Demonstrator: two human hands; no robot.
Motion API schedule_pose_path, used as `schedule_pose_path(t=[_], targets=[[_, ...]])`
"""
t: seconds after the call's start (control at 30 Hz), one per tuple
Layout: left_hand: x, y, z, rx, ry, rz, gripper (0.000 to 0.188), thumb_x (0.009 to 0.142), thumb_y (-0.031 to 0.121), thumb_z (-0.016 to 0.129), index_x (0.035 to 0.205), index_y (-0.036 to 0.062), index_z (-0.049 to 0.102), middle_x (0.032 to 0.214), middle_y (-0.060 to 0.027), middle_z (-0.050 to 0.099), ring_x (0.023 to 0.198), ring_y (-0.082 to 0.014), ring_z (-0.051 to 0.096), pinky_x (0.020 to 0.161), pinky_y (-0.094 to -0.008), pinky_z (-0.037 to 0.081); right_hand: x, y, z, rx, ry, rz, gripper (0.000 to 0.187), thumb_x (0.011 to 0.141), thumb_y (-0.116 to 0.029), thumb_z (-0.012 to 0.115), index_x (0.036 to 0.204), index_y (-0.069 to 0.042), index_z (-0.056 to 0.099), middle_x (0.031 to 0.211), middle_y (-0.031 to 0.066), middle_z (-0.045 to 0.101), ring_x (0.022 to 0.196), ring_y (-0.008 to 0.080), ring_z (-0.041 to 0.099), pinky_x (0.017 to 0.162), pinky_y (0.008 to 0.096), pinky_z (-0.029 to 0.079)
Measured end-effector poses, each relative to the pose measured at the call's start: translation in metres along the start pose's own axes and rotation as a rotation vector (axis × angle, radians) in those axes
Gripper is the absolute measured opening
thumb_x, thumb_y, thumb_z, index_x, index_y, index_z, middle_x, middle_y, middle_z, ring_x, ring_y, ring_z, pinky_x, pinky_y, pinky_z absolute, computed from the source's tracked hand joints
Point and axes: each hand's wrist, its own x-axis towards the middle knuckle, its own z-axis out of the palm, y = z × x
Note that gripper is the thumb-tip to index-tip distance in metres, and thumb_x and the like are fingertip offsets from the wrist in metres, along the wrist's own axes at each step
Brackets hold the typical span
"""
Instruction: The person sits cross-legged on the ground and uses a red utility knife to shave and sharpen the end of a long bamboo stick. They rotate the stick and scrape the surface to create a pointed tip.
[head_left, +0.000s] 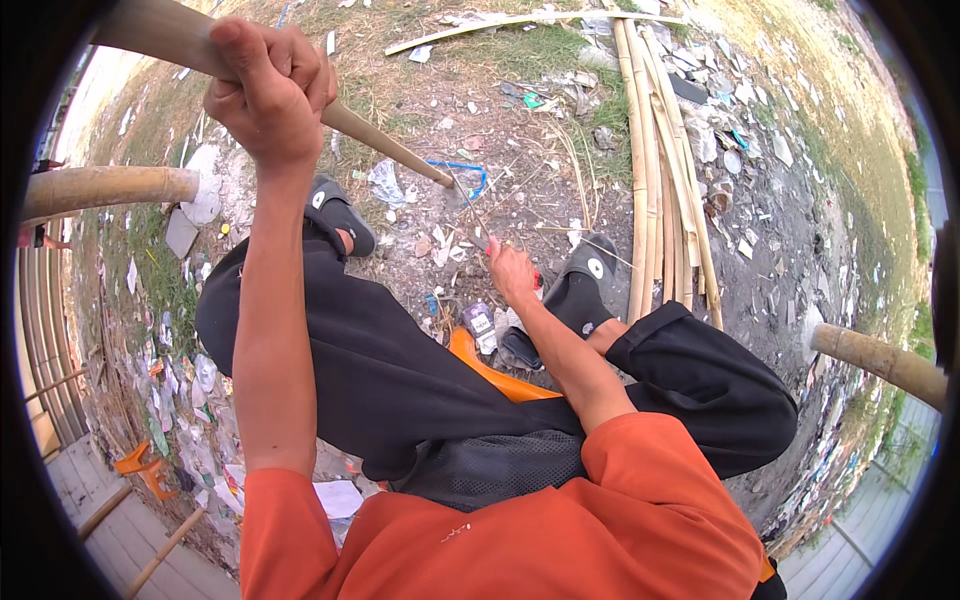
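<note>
My left hand (268, 95) is closed round a long bamboo pole (385, 150), which slants from the upper left down to the middle. The pole's lower end is close to the ground, beside a bent blue strip (478, 178). Lower and to the right, my right hand (512, 272) is closed on a red-handled tool (538, 282). A short grey, blade-like part shows beyond its fingers, pointing toward the pole's end but apart from it. The tool's exact kind is unclear, as the hand covers most of it.
Split bamboo strips (660, 170) lie right of my sandalled foot (590, 275). Between my legs are an orange plastic piece (490, 368) and a small labelled packet (480, 327). Bamboo posts (110, 190) stand at both sides. Litter and rubble cover the ground.
</note>
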Motion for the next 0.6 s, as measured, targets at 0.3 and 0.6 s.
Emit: schedule_pose_path(t=[0.3, 0.6], targets=[[0.012, -0.001, 0.005, 0.120, 0.018, -0.049, 0.058, 0.089, 0.061, 0.037, 0.062, 0.0106, 0.030, 0.048, 0.0006, 0.025, 0.035, -0.0092, 0.021, 0.038, -0.0266, 0.019, 0.012, -0.014, -0.039, 0.654, -0.292, 0.273, 0.063, 0.092, -0.052, 0.038, 0.062, 0.002, 0.051, 0.049, 0.0128, 0.048, 0.037, 0.0241, 0.044, 0.047, 0.0391, 0.044], [0.013, -0.003, 0.006, 0.100, -0.042, -0.101, 0.061, 0.088, 0.066, 0.032, 0.060, 0.0118, 0.028, 0.047, 0.0016, 0.022, 0.035, -0.0097, 0.019, 0.037, -0.0260, 0.018, -0.002, -0.055, -0.036, 0.101, -0.148, 0.087, 0.061, 0.095, -0.046, 0.032, 0.084, 0.005, 0.064, 0.078, 0.0306, 0.061, 0.079, 0.0427, 0.062, 0.073, 0.0481, 0.048]])
